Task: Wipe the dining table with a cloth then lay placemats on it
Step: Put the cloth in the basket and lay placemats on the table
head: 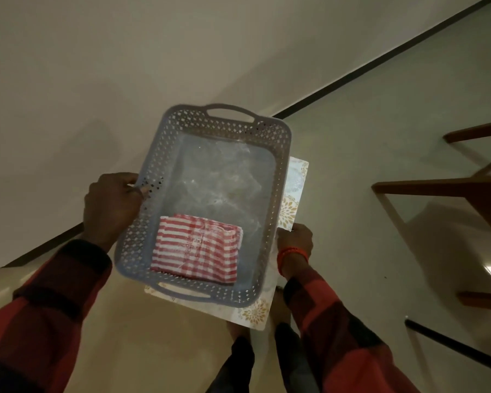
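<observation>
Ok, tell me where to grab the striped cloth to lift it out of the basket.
Pinch the red-and-white striped cloth from above at its far edge. It lies folded flat at the near end of the grey basket, and the bare floor beyond that edge leaves fingers room.

Red-and-black plaid sleeves (pixel 48 302), orange wristband (pixel 291 255), dark trousers (pixel 238 367)

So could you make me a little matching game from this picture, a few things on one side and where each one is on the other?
Things:
1. striped cloth
2. placemat
3. left hand
4. right hand

Places:
A. under the basket
B. on the basket's left rim
C. inside the basket, near end
D. at the basket's right side, by the placemat's edge

Pairs: 1-C, 2-A, 3-B, 4-D
</observation>
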